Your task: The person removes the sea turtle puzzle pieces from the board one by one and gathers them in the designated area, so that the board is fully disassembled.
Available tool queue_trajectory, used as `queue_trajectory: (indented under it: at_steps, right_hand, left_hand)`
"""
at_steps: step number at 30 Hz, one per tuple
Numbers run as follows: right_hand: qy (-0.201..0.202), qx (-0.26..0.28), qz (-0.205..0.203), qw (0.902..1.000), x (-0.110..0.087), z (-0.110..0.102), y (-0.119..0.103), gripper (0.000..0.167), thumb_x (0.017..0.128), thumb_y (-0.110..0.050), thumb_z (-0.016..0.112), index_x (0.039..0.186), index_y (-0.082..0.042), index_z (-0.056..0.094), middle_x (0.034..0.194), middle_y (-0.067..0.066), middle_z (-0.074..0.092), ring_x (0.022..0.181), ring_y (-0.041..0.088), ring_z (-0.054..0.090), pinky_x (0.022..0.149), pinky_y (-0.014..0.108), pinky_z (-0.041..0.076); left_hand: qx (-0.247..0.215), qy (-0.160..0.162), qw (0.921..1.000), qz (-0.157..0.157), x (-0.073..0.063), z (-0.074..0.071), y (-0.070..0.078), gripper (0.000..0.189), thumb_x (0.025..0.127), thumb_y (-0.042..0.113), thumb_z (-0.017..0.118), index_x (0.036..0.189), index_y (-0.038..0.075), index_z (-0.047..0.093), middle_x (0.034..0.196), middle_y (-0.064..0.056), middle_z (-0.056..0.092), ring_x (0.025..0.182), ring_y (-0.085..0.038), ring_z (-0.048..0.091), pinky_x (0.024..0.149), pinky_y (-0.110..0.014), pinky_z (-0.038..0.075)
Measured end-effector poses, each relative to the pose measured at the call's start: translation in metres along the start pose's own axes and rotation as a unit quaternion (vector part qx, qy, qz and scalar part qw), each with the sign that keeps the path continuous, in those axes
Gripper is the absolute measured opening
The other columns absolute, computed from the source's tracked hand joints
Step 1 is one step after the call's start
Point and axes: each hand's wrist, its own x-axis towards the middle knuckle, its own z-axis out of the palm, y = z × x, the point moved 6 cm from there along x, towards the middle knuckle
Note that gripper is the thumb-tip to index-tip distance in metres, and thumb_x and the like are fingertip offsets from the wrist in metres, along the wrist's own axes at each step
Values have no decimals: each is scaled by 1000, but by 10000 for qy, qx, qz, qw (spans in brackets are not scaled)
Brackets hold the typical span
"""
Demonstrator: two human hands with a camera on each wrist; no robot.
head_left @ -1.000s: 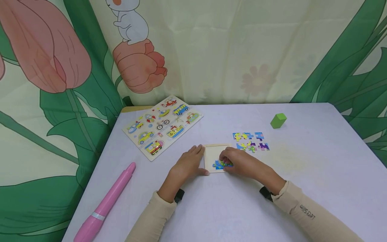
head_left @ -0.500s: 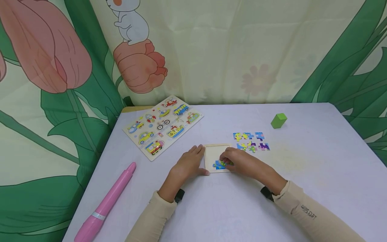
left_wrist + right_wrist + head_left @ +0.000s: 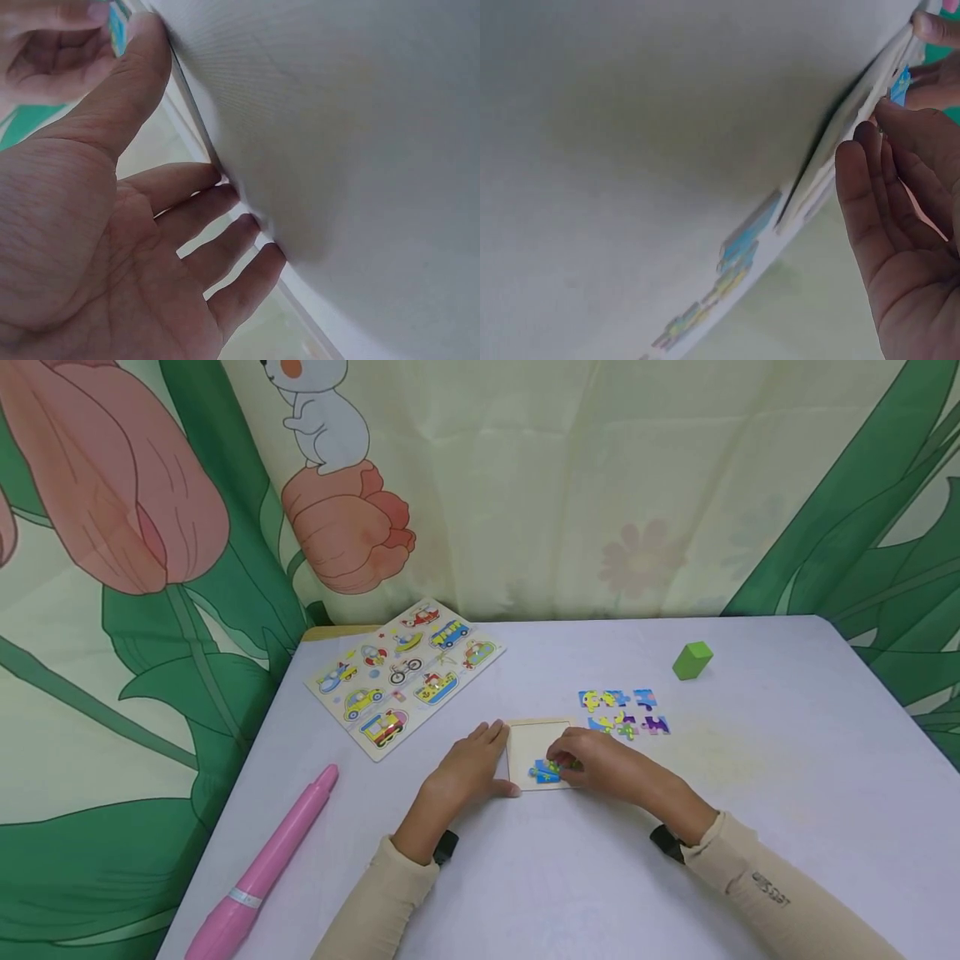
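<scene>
A shallow wooden puzzle tray [image 3: 528, 739] with a pale base lies on the table in front of me. My left hand [image 3: 468, 764] rests along its left side, fingers extended against the edge and thumb at the near corner. Over the tray's near right part, my right hand [image 3: 596, 764] bends its fingers and pinches a puzzle piece with thumb and fingertips; the hand hides most of that piece. Blue jigsaw pieces [image 3: 546, 772] show in the tray beside the fingertips. In the right wrist view, a bit of blue puzzle piece [image 3: 900, 86] shows just past the thumb tip.
Several loose jigsaw pieces [image 3: 643, 697] lie right of and behind the tray. A green block [image 3: 692, 660] stands at the back right. A vehicle picture board [image 3: 405, 677] lies at the back left, and a pink wand-shaped object [image 3: 277, 843] along the left side.
My right hand and forearm have shifted slightly to the right over the tray. The left hand keeps its place on the tray's edge.
</scene>
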Motion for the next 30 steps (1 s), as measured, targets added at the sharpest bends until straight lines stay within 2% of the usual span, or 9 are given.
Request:
queue_trajectory:
  at_steps: [6, 9, 15, 21, 26, 30]
  right_hand:
    - [132, 191, 224, 9995, -12, -19, 16, 22, 87, 8, 74, 108, 2, 73, 101, 3, 69, 89, 17, 65, 80, 34, 58]
    - [187, 177, 332, 9991, -24, -31, 29, 22, 86, 8, 74, 108, 4, 73, 101, 5, 70, 88, 18, 66, 78, 34, 58]
    - [143, 115, 824, 9964, -47, -49, 63, 21, 87, 8, 73, 108, 6, 73, 104, 8, 71, 91, 20, 66, 79, 35, 58]
    - [12, 91, 921, 9957, -60, -52, 86, 19, 89, 6, 71, 107, 3, 75, 102, 5, 72, 93, 21, 66, 81, 38, 58]
    - [-174, 29, 1063, 9942, -62, -48, 91, 22, 89, 6, 74, 109, 0, 76, 102, 1, 70, 95, 21, 65, 81, 37, 58]
    - [-207, -56, 1025, 9945, -61, -48, 91, 23, 88, 7, 74, 109, -2, 77, 101, 0, 69, 94, 20, 64, 80, 36, 58]
  left_hand:
    - [-39, 23, 10000, -4, -1, 1, 1, 97, 87, 40, 82, 160, 3, 32, 167, -11, 28, 154, -29, 24, 121, -43, 27]
    - [-26, 53, 10000, 5, -2, 0, 2, 96, 86, 39, 83, 159, 2, 33, 166, -11, 30, 153, -29, 25, 121, -43, 28]
    - [-15, 67, 10000, -2, -2, 0, 2, 96, 86, 38, 83, 159, 2, 33, 166, -12, 30, 153, -29, 25, 121, -43, 28]
    - [-40, 83, 10000, -28, -3, 0, 2, 96, 86, 38, 83, 159, 3, 33, 166, -12, 30, 153, -29, 25, 121, -44, 28]
    - [-87, 76, 9999, -26, -4, -1, 3, 96, 86, 38, 83, 160, 3, 33, 166, -12, 30, 153, -29, 25, 121, -43, 27]
    - [-81, 74, 9999, -34, -3, -2, 2, 96, 86, 38, 83, 160, 3, 33, 166, -12, 29, 154, -29, 24, 121, -43, 27]
